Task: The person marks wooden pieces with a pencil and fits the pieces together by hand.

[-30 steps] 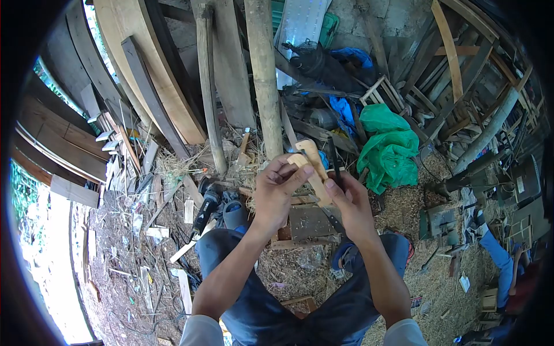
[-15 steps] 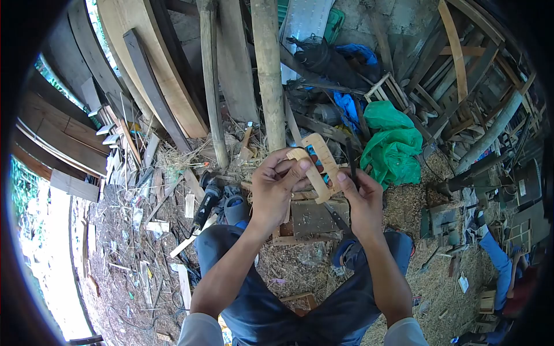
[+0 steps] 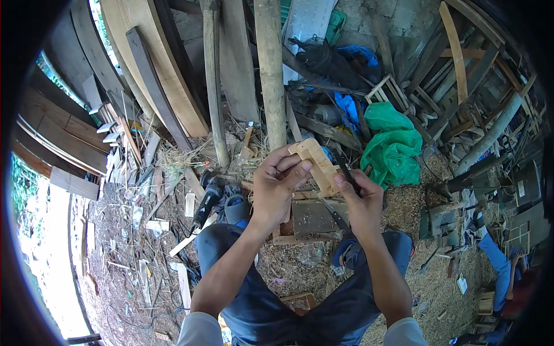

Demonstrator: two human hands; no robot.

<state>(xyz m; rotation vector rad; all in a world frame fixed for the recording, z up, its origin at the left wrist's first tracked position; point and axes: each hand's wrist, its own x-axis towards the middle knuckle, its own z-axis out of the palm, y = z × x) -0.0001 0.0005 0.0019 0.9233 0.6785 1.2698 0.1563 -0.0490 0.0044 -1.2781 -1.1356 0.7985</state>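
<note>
Pinched between the thumb and fingers of my left hand (image 3: 276,183) is a small pale wooden piece (image 3: 306,154). A second pale, notched wooden piece (image 3: 326,180) lies against it, with my right thumb on its right edge. Also in my right hand (image 3: 365,195) is a dark narrow tool (image 3: 341,164) that points up and away; its kind is not clear. The joint between the two pieces is partly hidden by my fingers. Below them, a blade with a dark handle (image 3: 336,218) rests on a wooden block (image 3: 311,218) between my knees.
An angle grinder (image 3: 208,203) lies left of my knees near a grey sandal-like item (image 3: 235,209). Wood shavings and offcuts cover the ground. Ahead stand a bamboo post (image 3: 271,75) and leaning planks (image 3: 156,69). A green plastic bag (image 3: 392,144) lies right; another person's leg (image 3: 495,254) shows far right.
The two wooden pieces, apart with a gap before, are now brought together. The notched piece and the dark tool have tilted and shifted slightly left with my right hand.
</note>
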